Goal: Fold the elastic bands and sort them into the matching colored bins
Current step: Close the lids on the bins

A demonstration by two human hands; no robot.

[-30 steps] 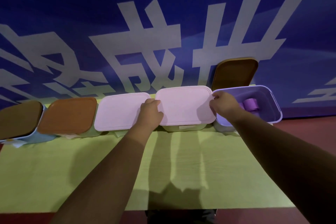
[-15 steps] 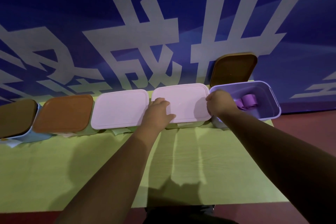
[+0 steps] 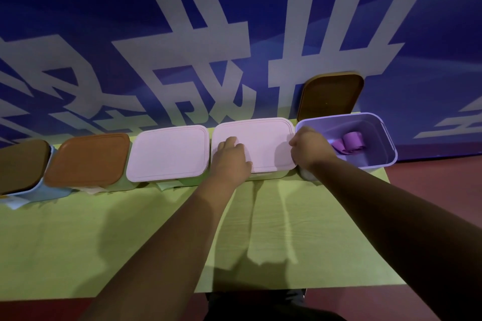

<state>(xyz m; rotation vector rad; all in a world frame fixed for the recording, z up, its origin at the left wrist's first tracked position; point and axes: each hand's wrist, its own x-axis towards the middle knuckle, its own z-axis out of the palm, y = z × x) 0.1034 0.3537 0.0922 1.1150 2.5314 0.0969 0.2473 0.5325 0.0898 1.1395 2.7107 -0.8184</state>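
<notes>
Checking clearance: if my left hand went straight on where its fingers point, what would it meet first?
The left hand rests on the pink lid; beyond its far edge, likely the blue banner, though depth is unclear.

Dim, with a blue-violet cast over everything. Light comes from the right: soft shadows of the left arm [image 3: 161, 255] and right arm [image 3: 391, 229] fall leftward on the table [image 3: 65, 255], with paler streaks at lower centre. Both arms are underexposed, near black at the bottom edge. Wide-angle bending sags the bins [image 3: 375, 135] toward the left edge. Detail is soft throughout.
</notes>
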